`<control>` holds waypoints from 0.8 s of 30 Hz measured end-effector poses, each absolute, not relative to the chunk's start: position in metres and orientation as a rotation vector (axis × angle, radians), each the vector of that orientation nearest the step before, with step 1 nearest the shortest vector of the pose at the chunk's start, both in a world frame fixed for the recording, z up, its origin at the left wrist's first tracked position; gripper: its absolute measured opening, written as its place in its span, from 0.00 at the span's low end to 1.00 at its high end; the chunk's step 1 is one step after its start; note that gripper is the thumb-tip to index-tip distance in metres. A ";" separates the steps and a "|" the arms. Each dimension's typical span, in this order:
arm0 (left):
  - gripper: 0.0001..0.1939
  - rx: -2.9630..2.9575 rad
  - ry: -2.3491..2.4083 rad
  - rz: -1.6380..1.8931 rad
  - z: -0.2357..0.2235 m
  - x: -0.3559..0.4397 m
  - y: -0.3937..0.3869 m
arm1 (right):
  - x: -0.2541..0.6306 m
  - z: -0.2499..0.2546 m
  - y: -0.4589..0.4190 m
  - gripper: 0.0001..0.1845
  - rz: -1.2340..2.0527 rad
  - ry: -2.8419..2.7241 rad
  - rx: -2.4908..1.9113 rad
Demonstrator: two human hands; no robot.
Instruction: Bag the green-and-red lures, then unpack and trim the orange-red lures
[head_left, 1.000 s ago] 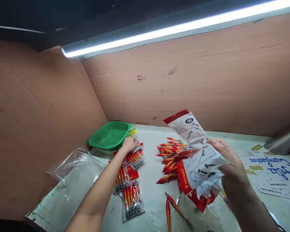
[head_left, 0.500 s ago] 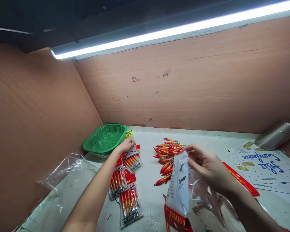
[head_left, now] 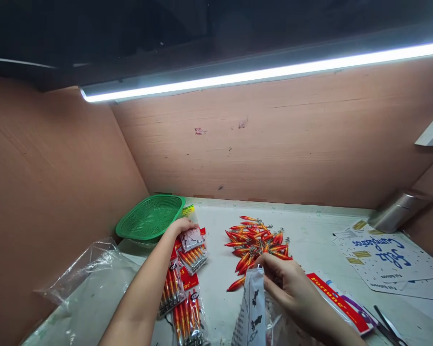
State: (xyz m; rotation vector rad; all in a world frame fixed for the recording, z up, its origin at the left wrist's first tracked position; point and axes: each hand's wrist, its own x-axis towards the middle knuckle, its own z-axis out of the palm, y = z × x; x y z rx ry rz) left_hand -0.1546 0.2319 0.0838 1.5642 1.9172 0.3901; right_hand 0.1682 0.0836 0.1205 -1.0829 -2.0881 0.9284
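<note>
Pinching the top edge of a creased, white printed bag (head_left: pixel 254 307), my right hand (head_left: pixel 262 269) is in front of a loose pile of glossy, spindle-shaped red-orange lures (head_left: pixel 252 242) on the pale counter (head_left: pixel 216 288). My left hand (head_left: pixel 194 226) touches a small white printed packet (head_left: pixel 192 239) atop flat, clear lure packs (head_left: pixel 193 315); its grip is unclear. Beyond: an oval green mesh basket (head_left: pixel 151 217); far right, a smooth metal cylinder (head_left: pixel 393 211).
</note>
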 end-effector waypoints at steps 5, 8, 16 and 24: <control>0.15 1.598 1.628 0.604 0.117 -0.138 0.197 | 0.146 0.114 0.091 0.16 0.700 -2.292 -1.202; 0.18 1.648 1.421 0.767 0.138 -0.113 0.163 | 0.125 0.110 0.090 0.18 0.451 -2.395 -1.317; 0.11 1.603 1.244 1.089 0.151 -0.074 0.120 | 0.118 0.102 0.085 0.13 -0.089 -2.470 -0.907; 0.28 1.250 1.010 1.149 0.100 -0.066 0.116 | 0.150 0.131 0.081 0.10 0.332 -1.849 -0.743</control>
